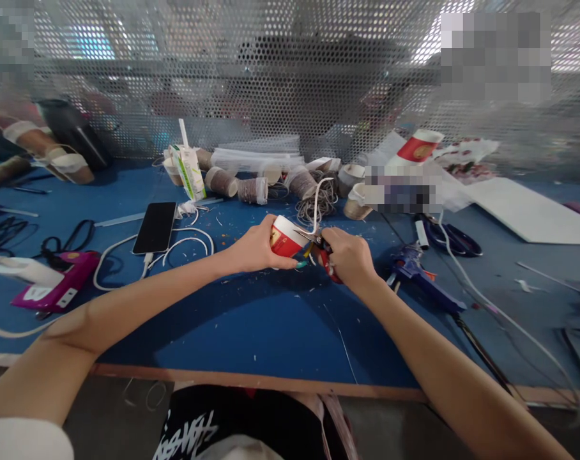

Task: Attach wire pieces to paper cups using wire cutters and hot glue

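My left hand (pixel 256 248) is closed around a red and white paper cup (pixel 286 239), tilted on its side above the blue table. In my right hand (pixel 350 255) is a pair of scissors (pixel 324 257) with red and black handles. Their blades meet the cup's edge on its right side. A thin white strip (pixel 315 207) curls upward from that edge and seems joined to it. My fingers partly cover both the cup and the scissor handles.
Left of my hands lie a phone (pixel 154 228), white cables and a magenta power strip (pixel 57 281). A blue glue gun (pixel 427 278) and dark-handled scissors (pixel 455 237) lie right. Twine spools (pixel 252 190), a drink carton (pixel 190 171) and another cup (pixel 418 148) stand behind, before a perforated metal screen (pixel 271 76).
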### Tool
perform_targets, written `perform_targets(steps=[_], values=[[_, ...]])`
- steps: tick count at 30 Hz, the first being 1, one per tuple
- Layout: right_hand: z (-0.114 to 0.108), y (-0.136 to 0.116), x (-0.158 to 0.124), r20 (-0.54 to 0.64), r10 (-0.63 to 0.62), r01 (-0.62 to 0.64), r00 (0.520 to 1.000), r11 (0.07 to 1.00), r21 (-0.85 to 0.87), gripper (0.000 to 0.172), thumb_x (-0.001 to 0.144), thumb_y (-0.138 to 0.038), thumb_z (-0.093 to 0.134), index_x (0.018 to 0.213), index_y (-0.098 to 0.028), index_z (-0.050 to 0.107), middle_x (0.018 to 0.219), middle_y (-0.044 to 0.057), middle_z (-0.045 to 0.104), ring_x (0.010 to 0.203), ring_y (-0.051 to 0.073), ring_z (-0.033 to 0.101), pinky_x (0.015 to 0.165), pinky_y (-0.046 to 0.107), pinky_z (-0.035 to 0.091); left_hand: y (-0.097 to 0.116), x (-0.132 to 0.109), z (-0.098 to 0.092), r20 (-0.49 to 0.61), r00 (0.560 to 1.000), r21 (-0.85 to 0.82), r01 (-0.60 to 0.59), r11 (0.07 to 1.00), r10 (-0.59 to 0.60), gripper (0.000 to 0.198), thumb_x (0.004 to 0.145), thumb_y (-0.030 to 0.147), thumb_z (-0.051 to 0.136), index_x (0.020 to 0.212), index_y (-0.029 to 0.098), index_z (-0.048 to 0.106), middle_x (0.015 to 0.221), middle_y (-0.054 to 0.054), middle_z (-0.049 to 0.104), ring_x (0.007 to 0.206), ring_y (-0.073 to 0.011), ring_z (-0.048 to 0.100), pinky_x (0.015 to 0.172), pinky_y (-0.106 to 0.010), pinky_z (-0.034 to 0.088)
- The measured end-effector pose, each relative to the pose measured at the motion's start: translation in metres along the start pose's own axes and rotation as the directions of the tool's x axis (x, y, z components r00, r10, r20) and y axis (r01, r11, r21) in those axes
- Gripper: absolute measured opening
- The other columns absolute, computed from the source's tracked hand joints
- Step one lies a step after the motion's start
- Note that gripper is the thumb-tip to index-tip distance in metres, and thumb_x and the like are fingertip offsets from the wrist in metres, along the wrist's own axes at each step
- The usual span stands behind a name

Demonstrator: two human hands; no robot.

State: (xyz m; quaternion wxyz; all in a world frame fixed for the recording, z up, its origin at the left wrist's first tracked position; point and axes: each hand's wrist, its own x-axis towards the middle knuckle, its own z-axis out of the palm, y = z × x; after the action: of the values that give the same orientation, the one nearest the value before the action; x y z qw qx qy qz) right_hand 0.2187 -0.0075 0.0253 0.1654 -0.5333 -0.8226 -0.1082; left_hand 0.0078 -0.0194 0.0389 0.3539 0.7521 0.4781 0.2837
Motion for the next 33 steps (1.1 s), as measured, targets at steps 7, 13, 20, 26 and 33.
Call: perform_targets(steps=[7,13,20,26,33], values=[[-0.002,-0.014,-0.003,0.1,-0.029,0.037,0.995,0.996,-0.081,0.019,0.075,-0.02,0.044,0.08,-0.015,0.061,0.073,0.007,0.064,0.062,0.016,0.052,0.054,0.025,0.026,-0.002,0.0,0.007,-0.004,0.994,-0.001,0.111,0.994,-0.111,0.052,0.053,0.032,0.073,0.089,0.02,0.037,0.083,-0.002,0.058,0.069,-0.016,0.057,0.061,-0.031,0.046],[-0.006,-0.015,-0.005,0.117,0.021,-0.003,0.993,0.989,-0.148,0.026,0.083,-0.018,0.038,0.084,-0.015,0.064,0.074,0.009,0.067,0.061,0.017,0.055,0.053,0.026,0.026,0.001,-0.004,0.008,-0.027,0.997,0.06,0.077,0.995,-0.076,0.051,0.056,0.035,0.07,0.086,0.022,0.032,0.085,-0.003,0.057,0.075,-0.0188,0.058,0.063,-0.033,0.046],[-0.006,-0.016,-0.004,0.139,0.007,0.016,0.99,0.987,-0.16,0.024,0.082,-0.021,0.041,0.085,-0.015,0.064,0.071,0.007,0.066,0.061,0.017,0.055,0.052,0.025,0.025,0.003,-0.002,0.007,-0.059,0.993,0.144,0.106,0.984,-0.098,0.053,0.056,0.034,0.07,0.09,0.02,0.032,0.085,-0.004,0.055,0.079,-0.0238,0.06,0.07,-0.04,0.05],[-0.005,-0.022,-0.006,0.099,-0.062,0.083,0.993,0.972,-0.22,0.024,0.075,-0.029,0.051,0.089,-0.013,0.063,0.079,0.011,0.066,0.068,0.02,0.057,0.055,0.026,0.027,-0.001,-0.002,0.01,-0.033,0.998,0.225,0.053,0.973,-0.047,0.051,0.056,0.035,0.067,0.09,0.021,0.033,0.095,-0.006,0.05,0.086,-0.0242,0.059,0.076,-0.039,0.049],[-0.008,-0.024,-0.005,0.114,-0.045,0.072,0.992,0.966,-0.247,0.027,0.074,-0.026,0.049,0.092,-0.013,0.065,0.082,0.013,0.065,0.071,0.02,0.056,0.054,0.027,0.026,0.002,-0.004,0.009,-0.021,0.999,0.244,0.034,0.969,-0.03,0.049,0.058,0.036,0.066,0.092,0.02,0.034,0.095,-0.007,0.049,0.087,-0.0248,0.059,0.077,-0.04,0.048]])
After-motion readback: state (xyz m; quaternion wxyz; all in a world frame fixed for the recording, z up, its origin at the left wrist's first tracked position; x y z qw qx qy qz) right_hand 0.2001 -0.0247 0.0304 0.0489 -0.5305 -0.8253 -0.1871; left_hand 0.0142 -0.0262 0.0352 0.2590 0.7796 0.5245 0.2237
